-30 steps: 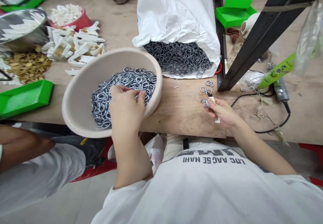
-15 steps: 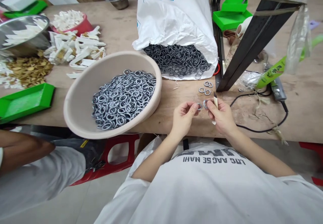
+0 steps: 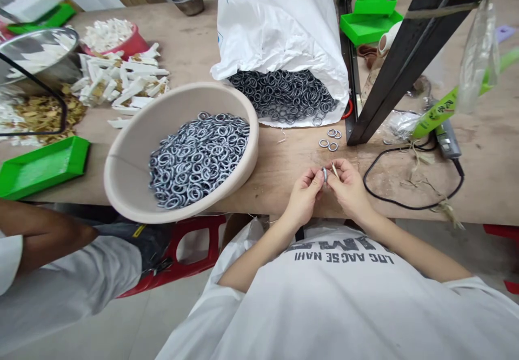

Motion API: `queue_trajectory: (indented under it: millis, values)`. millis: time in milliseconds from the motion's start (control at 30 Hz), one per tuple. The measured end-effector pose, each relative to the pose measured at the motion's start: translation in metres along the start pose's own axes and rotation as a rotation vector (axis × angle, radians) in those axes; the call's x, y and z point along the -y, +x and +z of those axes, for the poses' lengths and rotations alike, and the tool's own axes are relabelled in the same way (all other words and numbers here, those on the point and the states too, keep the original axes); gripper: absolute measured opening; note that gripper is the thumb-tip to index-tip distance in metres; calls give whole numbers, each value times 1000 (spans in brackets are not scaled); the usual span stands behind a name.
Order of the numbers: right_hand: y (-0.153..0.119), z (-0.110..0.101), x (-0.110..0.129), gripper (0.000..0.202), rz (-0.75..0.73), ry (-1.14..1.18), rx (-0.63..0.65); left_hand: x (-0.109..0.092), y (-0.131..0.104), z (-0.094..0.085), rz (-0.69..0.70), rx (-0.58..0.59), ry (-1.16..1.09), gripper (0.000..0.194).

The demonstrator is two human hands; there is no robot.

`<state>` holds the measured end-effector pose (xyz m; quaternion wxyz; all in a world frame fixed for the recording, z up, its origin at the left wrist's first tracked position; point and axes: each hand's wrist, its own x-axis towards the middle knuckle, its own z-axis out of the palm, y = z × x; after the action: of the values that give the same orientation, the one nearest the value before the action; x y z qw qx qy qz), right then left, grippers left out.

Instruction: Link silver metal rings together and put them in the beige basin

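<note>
My left hand (image 3: 305, 193) pinches a small grey ring (image 3: 324, 174) at the table's front part. Touching the same ring from the other side, my right hand (image 3: 347, 186) is closed around a thin pale tool (image 3: 334, 171). Several loose rings (image 3: 333, 146) lie on the wooden table just beyond my hands. To the left stands a beige basin (image 3: 125, 173) with a heap of grey rings (image 3: 198, 157). Behind it a white sack (image 3: 279, 30) lies open, dark rings (image 3: 284, 95) at its mouth.
A slanted black metal post (image 3: 409, 57) rises right of the sack. A grey power tool (image 3: 448, 139) with a looping black cable (image 3: 365, 179) lies to the right. At left are a green tray (image 3: 44, 168), white pieces (image 3: 121, 81) and another person's arm (image 3: 44, 233).
My hands have come together, and the two rings held apart before are now at one spot. The thin tool is tilted differently. A black bent rod has appeared at the far left.
</note>
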<state>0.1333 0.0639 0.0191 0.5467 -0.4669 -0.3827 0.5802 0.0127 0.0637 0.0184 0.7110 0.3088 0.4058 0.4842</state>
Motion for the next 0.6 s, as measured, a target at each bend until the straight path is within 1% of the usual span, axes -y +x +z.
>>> queue_trajectory:
  millis: [67, 100, 233, 300, 367, 433, 500, 567, 600]
  values:
    - [-2, -5, 2, 16, -56, -88, 52, -3, -2, 0, -6, -18, 5, 40]
    - [-2, -7, 4, 15, -79, -124, 87, -4, -3, -1, -19, -21, 3, 40]
    - [-2, -12, 12, 26, -193, -244, 168, -8, -8, 1, -60, -5, -7, 40]
    - [0, -13, 14, 24, -194, -278, 221, -8, -11, 3, -39, 15, 0, 39]
    - [4, -14, 16, 23, -149, -274, 277, -10, -14, 4, -26, 52, 18, 40]
    - [5, -17, 20, 29, -173, -329, 264, -12, -17, 4, -36, 88, 29, 42]
    - [2, -20, 26, 29, -298, -518, 251, -14, -18, 4, -45, 90, 7, 42]
    - [-4, -21, 33, 27, -437, -764, 287, -16, -19, 4, -52, 64, -36, 41]
    - [-9, -21, 37, 28, -481, -867, 316, -16, -19, 4, -55, 48, -53, 41]
